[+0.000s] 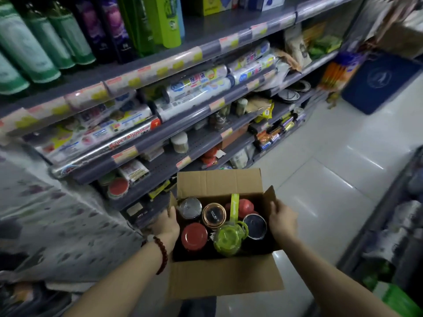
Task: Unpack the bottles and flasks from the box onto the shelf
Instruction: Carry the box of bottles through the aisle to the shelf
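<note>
An open cardboard box is held in front of me over the aisle floor. Inside stand several bottles and flasks seen from above: a red-lidded one, a lime green one with a strap, a copper-rimmed black lid, a steel lid, a dark blue lid and a red one at the back. My left hand grips the box's left side. My right hand grips its right flap. The top shelf at upper left carries tall green, purple and lime flasks.
Grey shelving runs along the left, stocked with foil and film rolls, jars and packets. A blue bin stands on the white tiled floor at upper right. Another rack lines the right edge. A patterned cloth hangs at lower left.
</note>
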The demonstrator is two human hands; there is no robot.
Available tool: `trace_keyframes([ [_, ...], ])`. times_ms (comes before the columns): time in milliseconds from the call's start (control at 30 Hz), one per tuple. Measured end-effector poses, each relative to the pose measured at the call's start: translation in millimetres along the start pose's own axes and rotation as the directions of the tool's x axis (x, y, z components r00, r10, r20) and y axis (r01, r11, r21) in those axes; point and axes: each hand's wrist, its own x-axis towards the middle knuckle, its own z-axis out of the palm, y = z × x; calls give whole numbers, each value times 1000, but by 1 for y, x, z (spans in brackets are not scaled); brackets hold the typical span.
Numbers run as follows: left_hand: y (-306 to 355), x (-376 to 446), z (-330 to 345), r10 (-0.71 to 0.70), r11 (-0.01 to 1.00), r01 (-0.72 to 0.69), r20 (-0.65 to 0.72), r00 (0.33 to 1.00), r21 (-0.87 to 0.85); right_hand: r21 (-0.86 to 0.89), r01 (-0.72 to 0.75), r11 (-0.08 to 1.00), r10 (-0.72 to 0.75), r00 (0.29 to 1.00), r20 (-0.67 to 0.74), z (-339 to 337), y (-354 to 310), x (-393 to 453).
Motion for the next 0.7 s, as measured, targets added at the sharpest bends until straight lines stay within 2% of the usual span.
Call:
trace_keyframes([
  [167,52,44,39,41,997,-41,3,999,-60,44,-51,998,53,998,-39,5,-2,67],
  [367,106,82,68,27,991,-23,28,999,-132,59,-55,997,58,997,-45,-4,-14,135],
  [500,136,102,83,6,991,1,47,999,-135,49,-60,997,61,998,-19,-10,-24,179],
  [700,175,116,109,-72,985,68,-18,997,-156,8,-12,1000,11,996,93,-6,-32,253],
])
